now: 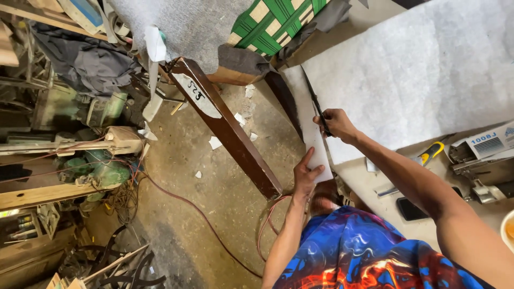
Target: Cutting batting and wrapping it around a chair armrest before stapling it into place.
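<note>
While my right hand (336, 125) grips the black scissors (316, 104), blades lying along the edge of the white padding sheet (428, 75), my left hand (306, 175) pinches the cut strip (310, 128) hanging off the table's (369, 187) near edge, fingers flat on it, thumb under. Sheet covers most of the tabletop. Yellow-handled tool (428, 154) and dark phone (411, 210) sit just beside my right forearm. Brown wooden beam (230, 128) stands close left of the strip; dirt floor (214, 214) beyond is open.
</note>
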